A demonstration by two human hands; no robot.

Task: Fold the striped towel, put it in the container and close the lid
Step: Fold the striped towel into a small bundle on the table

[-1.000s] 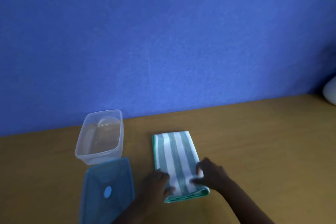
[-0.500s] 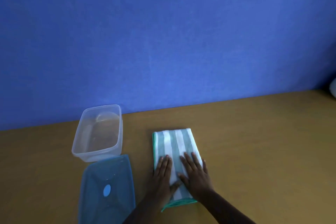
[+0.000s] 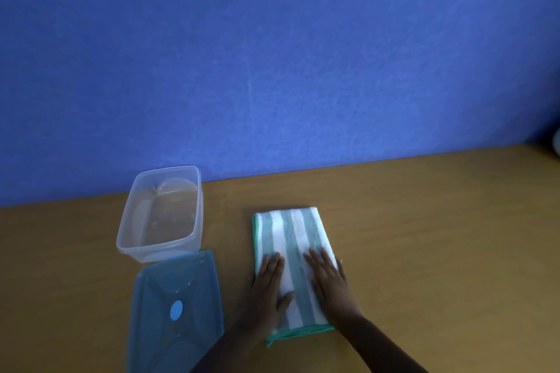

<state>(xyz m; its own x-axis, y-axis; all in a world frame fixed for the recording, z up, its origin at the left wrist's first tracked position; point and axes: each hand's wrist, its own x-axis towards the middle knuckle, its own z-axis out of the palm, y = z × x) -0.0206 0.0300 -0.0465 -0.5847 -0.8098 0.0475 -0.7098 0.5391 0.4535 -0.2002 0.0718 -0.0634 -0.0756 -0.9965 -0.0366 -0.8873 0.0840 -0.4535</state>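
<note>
A smooth, tan-brown counter runs the width of the view and meets a plain, matte blue wall along a slightly slanted line. The light is dim and bluish. At the far right edge, a pale rounded object is only partly in view, and I cannot tell what it is.

The striped towel lies on the counter as a long folded rectangle, green and white stripes running away from the person. The left hand and right hand press flat on its near half, fingers released and spread, grasping nothing.

Left of the towel stands the clear container, open, close to the wall. Its translucent blue lid lies flat just in front of it.
</note>
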